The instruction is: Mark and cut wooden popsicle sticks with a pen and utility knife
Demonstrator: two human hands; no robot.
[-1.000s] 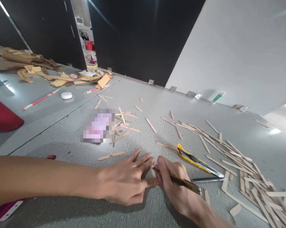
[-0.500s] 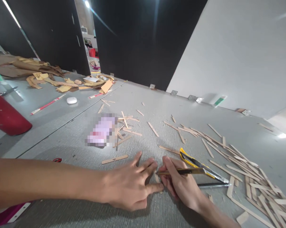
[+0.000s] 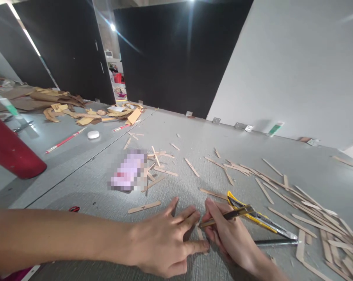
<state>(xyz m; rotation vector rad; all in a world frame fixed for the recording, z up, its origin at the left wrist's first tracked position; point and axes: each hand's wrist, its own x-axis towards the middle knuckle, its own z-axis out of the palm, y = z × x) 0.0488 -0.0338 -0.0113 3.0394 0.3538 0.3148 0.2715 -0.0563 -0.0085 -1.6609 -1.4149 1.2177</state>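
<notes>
My left hand [image 3: 164, 240] lies flat with its fingers spread, the thumb and fingertips pressing a short wooden craft stick [image 3: 200, 234] to the table. In my right hand [image 3: 227, 230] is a slim dark and brass-coloured craft knife [image 3: 238, 212], gripped like a pen, its tip at the upper end of that stick. The blade itself is too small to make out. Just beyond the right hand lies a yellow snap-off cutter [image 3: 262, 222], with a black rod [image 3: 277, 242] beside it. Another notched craft stick [image 3: 144, 207] rests above the left hand.
Many craft sticks [image 3: 320, 224] are heaped at the right, with loose ones near the blurred phone [image 3: 128, 171]. A white earbud case [image 3: 93, 134], a red cylinder [image 3: 15, 152] and torn cardboard [image 3: 59, 97] are at the left. Black panels [image 3: 176, 58] stand behind the table.
The view has tilted up, so everything sits lower in the picture. The back end of the knife has tipped up slightly. Both hands stay at the same stick.
</notes>
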